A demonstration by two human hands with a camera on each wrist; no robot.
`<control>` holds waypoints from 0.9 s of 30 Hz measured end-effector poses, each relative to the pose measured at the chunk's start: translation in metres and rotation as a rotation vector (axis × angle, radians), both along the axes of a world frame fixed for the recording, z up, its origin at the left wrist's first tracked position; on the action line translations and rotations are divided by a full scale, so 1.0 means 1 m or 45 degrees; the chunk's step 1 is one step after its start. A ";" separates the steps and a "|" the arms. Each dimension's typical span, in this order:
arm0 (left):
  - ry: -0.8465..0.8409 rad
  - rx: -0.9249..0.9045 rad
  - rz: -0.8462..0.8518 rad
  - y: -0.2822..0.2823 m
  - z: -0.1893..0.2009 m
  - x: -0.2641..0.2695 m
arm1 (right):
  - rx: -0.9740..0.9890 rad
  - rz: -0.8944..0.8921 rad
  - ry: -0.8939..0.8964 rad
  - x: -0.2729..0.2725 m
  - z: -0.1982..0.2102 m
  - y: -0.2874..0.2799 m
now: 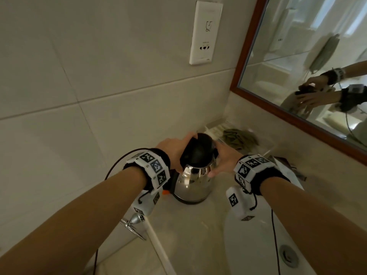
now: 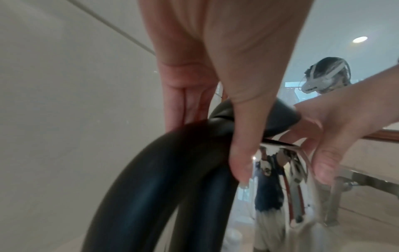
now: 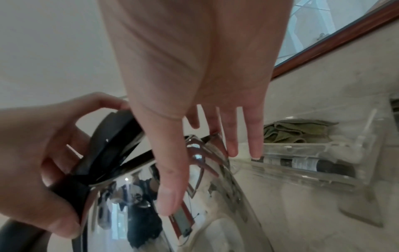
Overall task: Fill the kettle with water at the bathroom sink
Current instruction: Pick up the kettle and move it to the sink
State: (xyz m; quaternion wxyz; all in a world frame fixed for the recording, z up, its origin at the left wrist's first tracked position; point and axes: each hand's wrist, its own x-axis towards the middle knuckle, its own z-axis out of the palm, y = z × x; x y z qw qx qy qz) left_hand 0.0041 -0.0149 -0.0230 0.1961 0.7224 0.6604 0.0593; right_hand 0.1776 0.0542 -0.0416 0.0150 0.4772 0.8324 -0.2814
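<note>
A shiny steel kettle (image 1: 192, 183) stands on the stone counter (image 1: 188, 225), left of the white sink basin (image 1: 258, 245). Its black lid (image 1: 198, 149) is tilted up, hinged at the handle side. My left hand (image 1: 174, 147) grips the lid, fingers curled over its far edge (image 3: 114, 136) and the thumb pressing down by the top of the black handle (image 2: 151, 179). My right hand (image 1: 224, 157) lies flat against the steel body (image 3: 215, 213), thumb on the side and straight fingers beside the spout. No faucet is in view.
A clear tray (image 3: 323, 153) with a green cloth (image 1: 238, 138) and a small dark bottle (image 3: 319, 164) sits behind the kettle against the wall. A wood-framed mirror (image 1: 307, 56) hangs at right, an outlet plate (image 1: 205, 32) above. A chrome towel ring (image 1: 133, 223) sticks out below the counter's left edge.
</note>
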 end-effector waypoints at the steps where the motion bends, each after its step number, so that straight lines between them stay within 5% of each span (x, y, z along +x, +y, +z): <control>1: -0.062 0.036 0.026 -0.003 -0.001 0.000 | 0.007 -0.008 0.003 0.002 -0.001 0.000; 12: -0.477 0.305 -0.019 -0.011 0.000 0.050 | 0.031 -0.279 0.092 0.084 0.009 -0.023; 20: -0.618 0.252 -0.213 -0.001 -0.004 0.134 | -0.088 -0.553 0.027 0.178 0.031 -0.052; 27: -0.624 0.090 -0.388 -0.019 -0.047 0.188 | -0.279 -0.708 0.025 0.228 0.011 -0.077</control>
